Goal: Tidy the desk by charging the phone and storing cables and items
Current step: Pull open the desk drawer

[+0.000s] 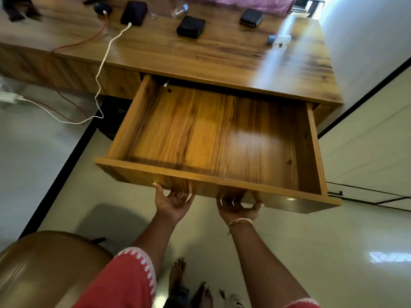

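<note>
The wooden desk's drawer (213, 177) is pulled far out, and its wooden floor shows bare. My left hand (172, 202) and my right hand (236, 206) are palm-up under the drawer's front panel, fingers curled round its lower edge. On the desktop (222, 54) at the back lies a dark phone (134, 13) with a white cable (102, 63) plugged in. That cable hangs off the desk and runs across the floor to a white charger (9, 96) at the left. A red cable (89, 41) leads from a dark round item (101, 7).
Two black wallets (190, 26) (251, 17), a small clear bottle (179, 10) and a white-and-blue item (279, 40) lie on the desktop. A brown chair (51, 263) stands at my lower left. A white wall (367, 41) borders the desk's right side.
</note>
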